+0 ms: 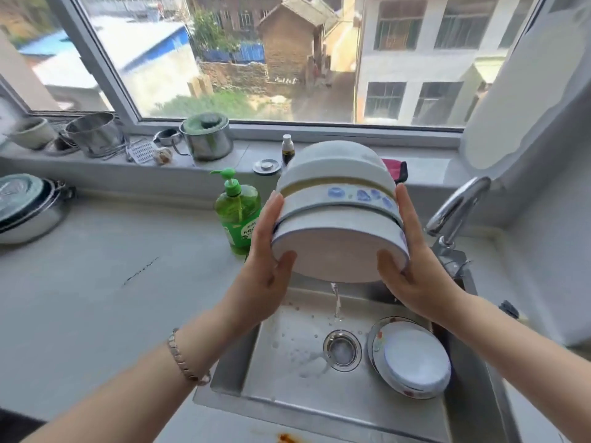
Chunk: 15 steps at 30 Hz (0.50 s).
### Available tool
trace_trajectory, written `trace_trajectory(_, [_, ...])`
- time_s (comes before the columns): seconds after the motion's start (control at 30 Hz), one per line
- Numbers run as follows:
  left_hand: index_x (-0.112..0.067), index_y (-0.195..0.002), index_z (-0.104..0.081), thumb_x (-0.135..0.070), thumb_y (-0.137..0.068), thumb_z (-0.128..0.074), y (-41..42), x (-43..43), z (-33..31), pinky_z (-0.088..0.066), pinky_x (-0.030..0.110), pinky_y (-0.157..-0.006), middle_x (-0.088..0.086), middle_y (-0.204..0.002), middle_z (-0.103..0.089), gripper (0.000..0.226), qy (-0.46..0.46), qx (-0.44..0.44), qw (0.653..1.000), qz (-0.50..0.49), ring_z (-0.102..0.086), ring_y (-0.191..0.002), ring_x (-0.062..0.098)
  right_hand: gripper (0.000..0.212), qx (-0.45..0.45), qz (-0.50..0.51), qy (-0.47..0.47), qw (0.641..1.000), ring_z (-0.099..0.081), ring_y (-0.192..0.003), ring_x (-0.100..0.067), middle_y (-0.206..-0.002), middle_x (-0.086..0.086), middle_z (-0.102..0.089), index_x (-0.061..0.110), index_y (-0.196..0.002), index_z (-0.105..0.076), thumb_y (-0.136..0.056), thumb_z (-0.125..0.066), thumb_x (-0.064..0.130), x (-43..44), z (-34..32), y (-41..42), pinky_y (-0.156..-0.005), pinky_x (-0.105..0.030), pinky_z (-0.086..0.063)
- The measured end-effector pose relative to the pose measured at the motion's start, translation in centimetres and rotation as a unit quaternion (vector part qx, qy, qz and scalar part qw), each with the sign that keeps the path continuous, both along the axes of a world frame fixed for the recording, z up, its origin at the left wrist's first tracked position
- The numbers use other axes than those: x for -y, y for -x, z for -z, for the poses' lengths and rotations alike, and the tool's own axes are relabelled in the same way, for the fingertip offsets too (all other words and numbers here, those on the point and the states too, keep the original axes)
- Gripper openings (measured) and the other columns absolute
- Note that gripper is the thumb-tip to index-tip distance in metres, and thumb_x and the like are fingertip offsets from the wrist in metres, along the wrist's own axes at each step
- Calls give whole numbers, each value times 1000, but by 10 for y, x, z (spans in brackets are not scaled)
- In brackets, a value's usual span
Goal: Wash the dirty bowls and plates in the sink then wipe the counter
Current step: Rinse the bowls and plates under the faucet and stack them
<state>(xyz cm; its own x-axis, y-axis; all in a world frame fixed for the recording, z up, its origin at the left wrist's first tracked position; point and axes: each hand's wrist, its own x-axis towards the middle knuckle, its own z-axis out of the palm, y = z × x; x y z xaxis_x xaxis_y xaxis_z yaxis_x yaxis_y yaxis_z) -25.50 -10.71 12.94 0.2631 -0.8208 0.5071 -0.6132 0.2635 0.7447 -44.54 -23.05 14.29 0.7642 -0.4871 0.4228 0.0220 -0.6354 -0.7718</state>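
Note:
A stack of white bowls (335, 225), one with blue flower marks, is held tipped on its side above the steel sink (281, 362). My left hand (268, 251) holds its left side and my right hand (412, 260) its right side, with both thumbs hooked over the nearest rim. A thin stream of water (335, 302) runs from the lowest rim down toward the drain (342, 350). In the sink's right part a flower-rimmed plate (377, 340) leans with an upturned white bowl (415, 359) on it.
A green soap pump bottle (238, 215) stands just left of the stack. The chrome faucet (457, 206) is at the right. The grey counter (96, 282) stretches left to a steel pan (28, 209). Pots (208, 139) line the windowsill. An orange stain (286, 438) marks the front edge.

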Motion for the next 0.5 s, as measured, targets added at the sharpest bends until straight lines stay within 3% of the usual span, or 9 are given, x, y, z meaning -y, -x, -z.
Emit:
trace_trajectory(0.13, [-57,-139,-1,-14,-89,-41,6,-5,-7,-14,34,-117,-11,-151,-11,77,47,48,997,-24,-14,-142,20,83,15,-7,27,1000,-27,-137,-4,-145,34,-20,50,-141,11,-85,-39,15,0,-6,2,-112,-18,-22])
trace_trajectory(0.2, [-55,-140,-3,-14,-89,-42,7,-9,-8,-15,35,-117,-7,-149,-11,75,47,42,998,-24,-16,-141,24,83,12,-7,33,999,-28,-136,-3,-146,30,-22,48,-143,10,-84,-39,14,-1,-7,1,-111,-17,-22])
trace_trajectory(0.3, [-47,-140,-11,-16,-87,-45,0,-17,-4,-16,30,-117,-13,-149,-14,70,17,4,1000,-25,-18,-141,13,86,-15,0,7,1000,-26,-134,5,-146,21,-21,54,-141,7,-84,-43,12,-6,-5,-6,-107,-8,-20])
trace_trajectory(0.37, [-49,-141,-16,-12,-84,-51,-9,-25,-3,-27,34,-115,-19,-148,-27,77,-26,-56,998,-16,-32,-136,9,91,-57,8,-55,997,-24,-131,9,-142,26,-17,53,-141,4,-81,-45,5,-12,-2,-17,-103,-1,-19])
trace_trajectory(0.43, [-50,-136,-26,-3,-77,-53,-23,-35,2,-48,31,-97,-32,-131,-45,80,-89,-149,985,-5,-57,-106,1,88,-102,18,-138,985,-25,-123,12,-136,31,-18,40,-142,-1,-80,-46,-5,-20,8,-35,-95,5,-20])
trace_trajectory(0.5, [-50,-127,-28,2,-75,-52,-43,-47,14,-51,26,-76,-35,-113,-56,77,-158,-215,964,-10,-61,-76,9,90,-147,19,-218,964,-40,-114,3,-139,21,-28,29,-146,-7,-71,-46,1,-31,24,-58,-86,-1,-36])
